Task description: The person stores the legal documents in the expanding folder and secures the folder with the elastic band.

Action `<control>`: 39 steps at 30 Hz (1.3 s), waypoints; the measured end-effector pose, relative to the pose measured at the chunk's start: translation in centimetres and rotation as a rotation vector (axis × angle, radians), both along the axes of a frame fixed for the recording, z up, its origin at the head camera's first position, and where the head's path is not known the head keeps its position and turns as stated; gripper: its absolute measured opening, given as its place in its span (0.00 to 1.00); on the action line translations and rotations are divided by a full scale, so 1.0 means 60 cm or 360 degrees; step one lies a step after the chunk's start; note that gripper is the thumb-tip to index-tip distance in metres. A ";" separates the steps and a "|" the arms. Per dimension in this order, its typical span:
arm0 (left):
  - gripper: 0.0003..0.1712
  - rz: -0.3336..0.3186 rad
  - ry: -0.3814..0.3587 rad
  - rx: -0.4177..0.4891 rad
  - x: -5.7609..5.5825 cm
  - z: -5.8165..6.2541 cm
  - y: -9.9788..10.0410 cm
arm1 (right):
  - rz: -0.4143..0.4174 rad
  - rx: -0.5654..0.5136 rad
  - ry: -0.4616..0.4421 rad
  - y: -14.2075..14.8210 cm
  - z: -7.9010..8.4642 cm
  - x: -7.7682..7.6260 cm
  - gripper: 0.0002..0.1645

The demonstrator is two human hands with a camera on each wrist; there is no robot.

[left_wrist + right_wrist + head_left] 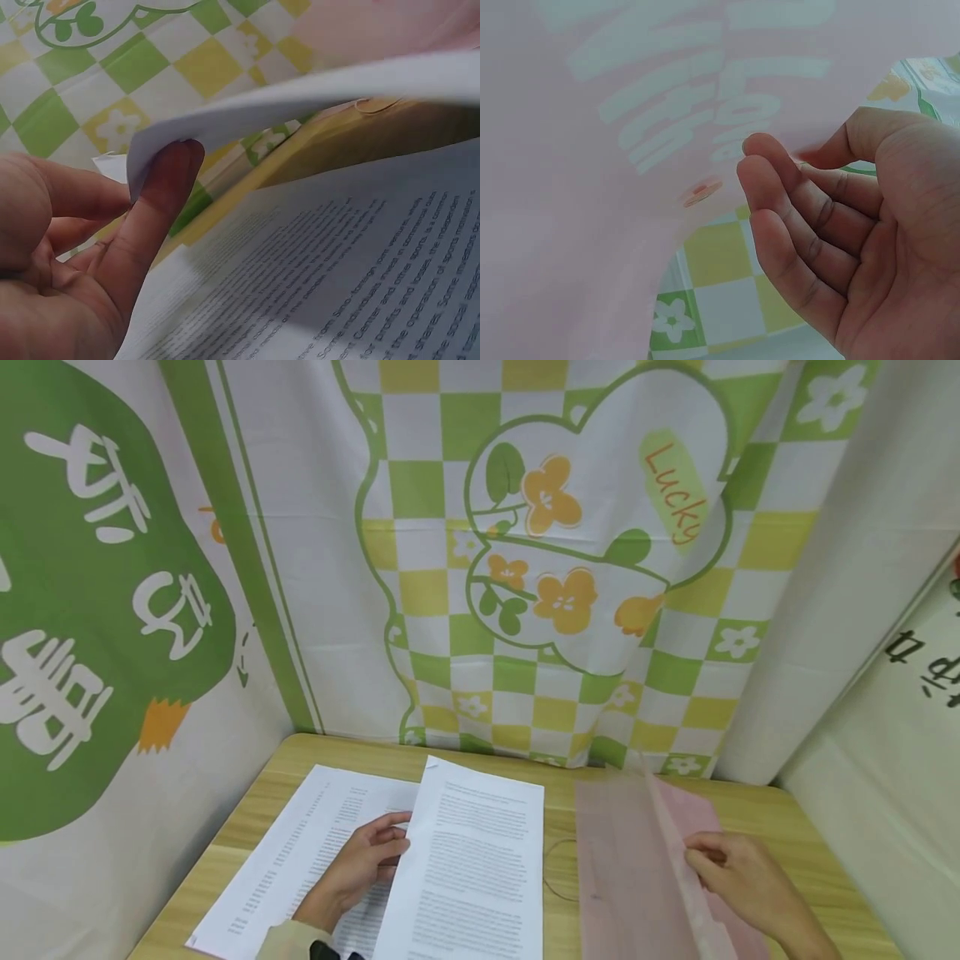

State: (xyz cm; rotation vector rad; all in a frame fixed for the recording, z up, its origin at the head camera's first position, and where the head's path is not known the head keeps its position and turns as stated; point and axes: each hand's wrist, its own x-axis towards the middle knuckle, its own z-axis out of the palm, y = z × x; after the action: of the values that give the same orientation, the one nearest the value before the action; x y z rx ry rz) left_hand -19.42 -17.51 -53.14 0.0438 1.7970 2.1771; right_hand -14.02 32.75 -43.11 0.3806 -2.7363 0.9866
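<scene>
My left hand (367,864) pinches the left edge of a printed sheet of paper (480,852), raised at a tilt. In the left wrist view, the sheet's edge (300,94) runs between thumb and fingers. More printed pages (296,839) lie flat beneath that hand. On the right, my right hand (746,881) pinches the edge of a pink translucent file folder (618,860), lifting its upper layer. White lettering and a small round button (703,191) show on the folder in the right wrist view.
A thin cord loop (551,868) lies on the wooden table (247,806) beside the folder's left edge. Behind the table hangs a green and yellow checked curtain (420,593). White printed cloth encloses both sides.
</scene>
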 end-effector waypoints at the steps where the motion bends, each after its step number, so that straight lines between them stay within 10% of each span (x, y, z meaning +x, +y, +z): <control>1: 0.33 0.0001 -0.0001 0.0024 -0.002 -0.002 0.004 | -0.0003 0.0000 -0.0003 0.000 0.000 0.000 0.12; 8: 0.32 -0.0009 -0.0039 0.0096 -0.010 -0.014 0.027 | -0.0014 -0.0016 -0.0044 -0.001 -0.004 -0.003 0.11; 15: 0.31 -0.0028 0.0004 -0.0151 -0.010 -0.014 0.038 | 0.0004 -0.0039 -0.0030 -0.003 -0.005 -0.002 0.11; 22: 0.43 -0.0290 0.0086 -0.0341 -0.003 -0.013 0.036 | 0.0011 -0.0039 -0.0017 -0.002 -0.001 0.002 0.13; 39: 0.48 -0.0364 -0.0050 0.0028 0.000 -0.017 0.030 | 0.0001 -0.0013 -0.0002 -0.001 0.003 0.004 0.14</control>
State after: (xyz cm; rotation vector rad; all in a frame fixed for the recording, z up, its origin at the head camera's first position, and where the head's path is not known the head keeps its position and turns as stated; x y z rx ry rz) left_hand -19.43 -15.71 -54.14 0.2081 1.6662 2.0215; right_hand -13.79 32.70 -42.95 0.3795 -2.7328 0.9983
